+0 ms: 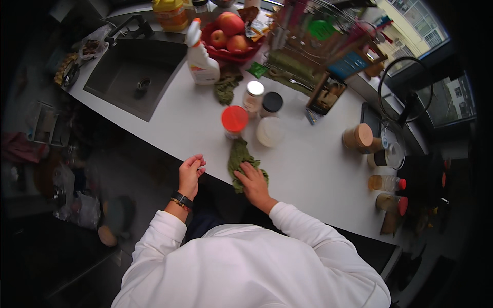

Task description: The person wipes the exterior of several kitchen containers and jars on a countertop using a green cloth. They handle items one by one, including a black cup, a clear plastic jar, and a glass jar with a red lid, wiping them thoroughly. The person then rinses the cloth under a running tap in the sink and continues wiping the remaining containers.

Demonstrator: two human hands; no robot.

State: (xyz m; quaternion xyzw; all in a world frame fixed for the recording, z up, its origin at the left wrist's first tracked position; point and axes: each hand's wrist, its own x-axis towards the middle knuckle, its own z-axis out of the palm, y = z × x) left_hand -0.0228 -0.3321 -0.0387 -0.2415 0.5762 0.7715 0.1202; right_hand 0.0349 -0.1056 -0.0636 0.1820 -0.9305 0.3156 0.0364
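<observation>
My right hand (252,182) presses on a crumpled green cloth (242,158) at the front edge of the white countertop (308,173). My left hand (192,169) is raised beside the counter's edge with its fingers curled; whether anything is between them cannot be told. Just beyond the cloth stand a red-lidded jar (234,120) and a jar with a whitish lid (270,132). Behind these are a silver-lidded glass jar (254,96) and a black-lidded jar (272,104).
A dark sink (134,73) is at the left, with a white spray bottle (203,63) and a second green cloth (226,88) to its right. A red basket (238,56) holds apples. Several jars, among them an orange-lidded one (363,135), line the right side.
</observation>
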